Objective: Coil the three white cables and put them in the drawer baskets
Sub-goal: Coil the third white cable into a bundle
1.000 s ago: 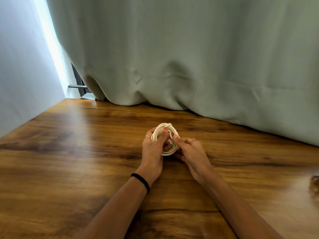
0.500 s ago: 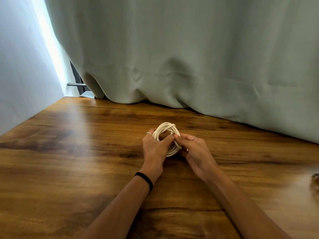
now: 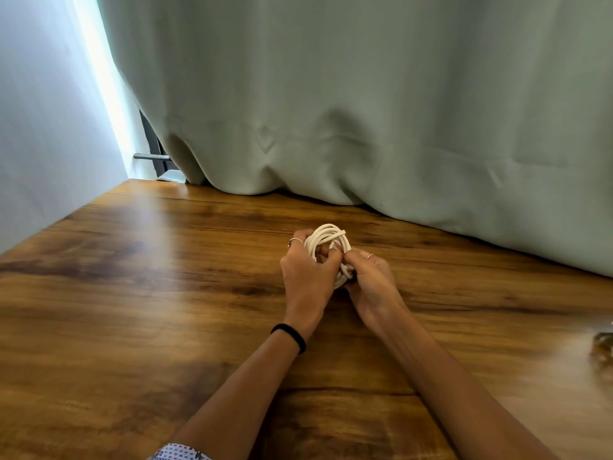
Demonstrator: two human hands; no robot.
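A white cable [image 3: 326, 237], wound into a small round coil, is held upright just above the wooden table [image 3: 132, 293]. My left hand [image 3: 306, 272] grips the coil's left side, its thumb across the middle. My right hand [image 3: 371, 280] pinches the coil's lower right part with curled fingers. Much of the coil is hidden behind both hands. No other cable, drawer or basket is in view.
A pale green curtain [image 3: 365, 111] hangs along the table's far edge and rests on it. A wall stands at the left. A small dark object [image 3: 603, 343] lies at the table's right edge, cut off by the frame.
My hands have closed in tighter on the coil. The right hand's fingers now work at its lower right part, and the left thumb has moved across the middle.
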